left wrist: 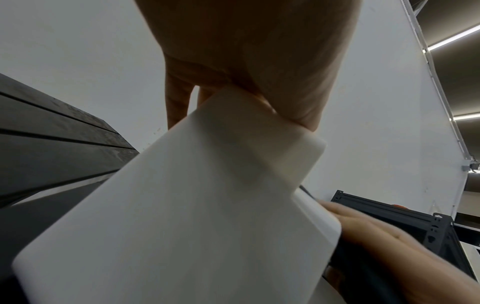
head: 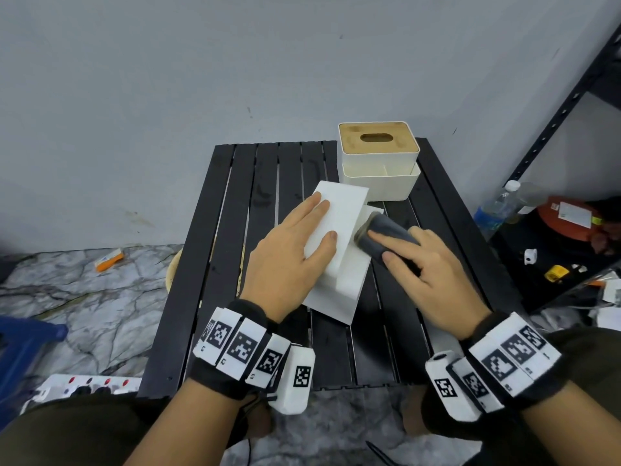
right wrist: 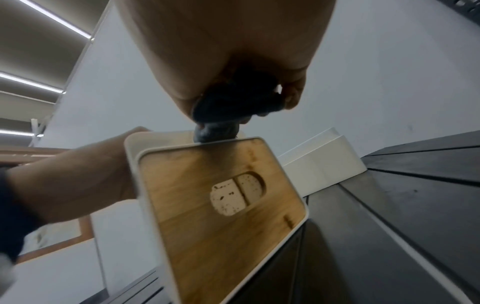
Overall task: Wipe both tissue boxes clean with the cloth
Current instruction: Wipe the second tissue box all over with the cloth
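A white tissue box [head: 339,210] lies tipped on its side on the black slatted table [head: 262,169]. My left hand [head: 302,237] rests flat on its upper face, fingers straight, holding it still; the left wrist view shows the palm [left wrist: 259,51] against the box [left wrist: 194,205]. My right hand [head: 426,274] grips a bunched dark cloth [head: 386,237] and presses it against the box's right end. In the right wrist view the cloth [right wrist: 228,107] touches the top edge of that box's wooden lid [right wrist: 207,205]. The second tissue box [head: 378,153], white with a wooden lid, stands upright at the back right.
A black metal rack [head: 564,105] stands at the right, with a water bottle [head: 497,206] and clutter on its low shelf. A power strip [head: 84,388], a blue bin [head: 23,348] and an orange item [head: 109,258] lie on the marble floor at the left.
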